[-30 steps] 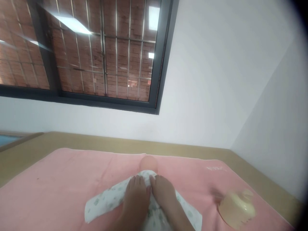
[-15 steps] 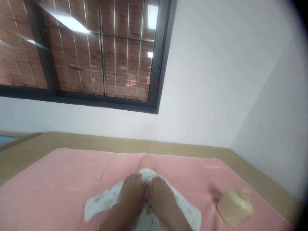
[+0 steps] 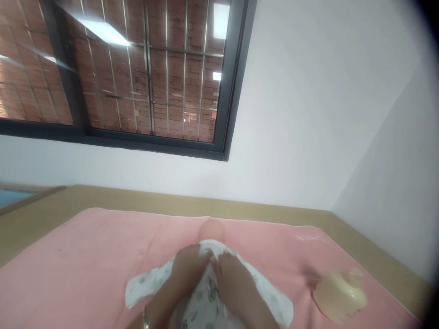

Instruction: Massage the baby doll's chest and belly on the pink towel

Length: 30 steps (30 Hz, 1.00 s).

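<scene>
A doll (image 3: 211, 230), its round bald head showing at the far end, lies on a pink mat (image 3: 103, 256). Over its body is a white baby shirt (image 3: 206, 297) with a green print, the sleeves spread to both sides. My left hand (image 3: 190, 265) is closed on the shirt's front just below the head. Beside it, my right hand (image 3: 231, 274) also grips the cloth, and the two thumbs meet at the middle. A bracelet circles my left wrist. The doll's face and limbs cannot be made out under the shirt and hands.
On the mat at the right stands a pale yellow container (image 3: 339, 297) with a knobbed top, slightly blurred. The mat lies on a tan surface (image 3: 144, 199) that meets a white wall (image 3: 291, 114). A dark-framed barred window (image 3: 151, 82) is above.
My hands have shifted slightly, and more of the shirt's printed front shows between my forearms. The whole view has moved a little, with the container keeping its place on the mat.
</scene>
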### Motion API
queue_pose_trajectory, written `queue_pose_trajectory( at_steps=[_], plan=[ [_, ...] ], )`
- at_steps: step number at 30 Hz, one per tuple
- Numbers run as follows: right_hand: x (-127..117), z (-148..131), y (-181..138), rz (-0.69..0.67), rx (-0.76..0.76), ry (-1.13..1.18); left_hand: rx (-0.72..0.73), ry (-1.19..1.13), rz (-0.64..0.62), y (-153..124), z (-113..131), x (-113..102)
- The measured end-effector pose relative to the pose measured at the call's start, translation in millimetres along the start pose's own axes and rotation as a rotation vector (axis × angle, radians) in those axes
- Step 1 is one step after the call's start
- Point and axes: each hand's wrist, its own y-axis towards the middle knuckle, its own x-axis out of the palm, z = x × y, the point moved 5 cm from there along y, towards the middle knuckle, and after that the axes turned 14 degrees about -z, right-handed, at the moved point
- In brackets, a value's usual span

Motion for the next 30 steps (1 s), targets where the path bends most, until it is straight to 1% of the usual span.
queue_pose_trajectory(
  at_steps=[2, 4, 6, 7, 9, 10, 13, 15, 17, 19, 21, 24, 26, 27, 30],
  plan=[
    [6.0, 7.1, 13.9, 0.021, 0.022, -0.053, 0.007, 0.15, 0.038, -6.2, 15.4, 0.5],
    [11.8, 17.6, 28.4, 0.02, 0.088, -0.086, -0.02, 0.211, 0.092, -12.9, 29.1, 2.2],
    [14.1, 26.0, 35.8, 0.005, 0.153, -0.075, -0.027, 0.19, 0.158, -17.2, 36.3, 2.8],
    [13.6, 27.3, 35.7, -0.005, 0.159, -0.07, -0.032, 0.155, 0.196, -18.0, 36.0, 2.0],
    [9.6, 24.0, 28.3, -0.012, 0.125, -0.082, -0.056, 0.067, 0.245, -16.4, 28.1, -0.1],
    [7.1, 20.4, 22.2, -0.015, 0.095, -0.097, -0.064, 0.028, 0.245, -14.1, 22.3, -0.8],
    [1.7, 9.8, 5.7, -0.014, 0.01, -0.11, -0.073, -0.043, 0.186, -6.0, 7.9, -1.6],
    [1.9, 7.5, 3.8, -0.008, -0.019, -0.103, -0.061, -0.019, 0.156, -4.2, 7.1, -2.7],
    [3.8, 11.9, 11.1, 0.007, 0.011, -0.105, -0.01, 0.066, 0.14, -6.4, 15.7, -3.5],
    [6.8, 21.6, 23.5, -0.005, 0.098, -0.108, 0.026, 0.138, 0.122, -11.0, 27.1, -2.7],
    [9.0, 30.9, 33.6, -0.048, 0.174, -0.085, 0.009, 0.148, 0.128, -15.6, 34.2, -2.1],
    [6.6, 32.4, 33.7, -0.087, 0.19, -0.07, -0.001, 0.129, 0.163, -17.7, 34.7, -2.2],
    [1.5, 24.1, 23.3, -0.073, 0.148, -0.128, 0.017, 0.149, 0.181, -15.2, 28.9, -3.2],
    [-0.9, 17.7, 16.7, -0.068, 0.107, -0.165, 0.024, 0.176, 0.17, -12.9, 25.0, -3.3],
    [-6.4, 1.2, 0.5, -0.053, 0.013, -0.209, 0.044, 0.278, 0.07, -7.1, 17.3, -1.4]
  ],
)
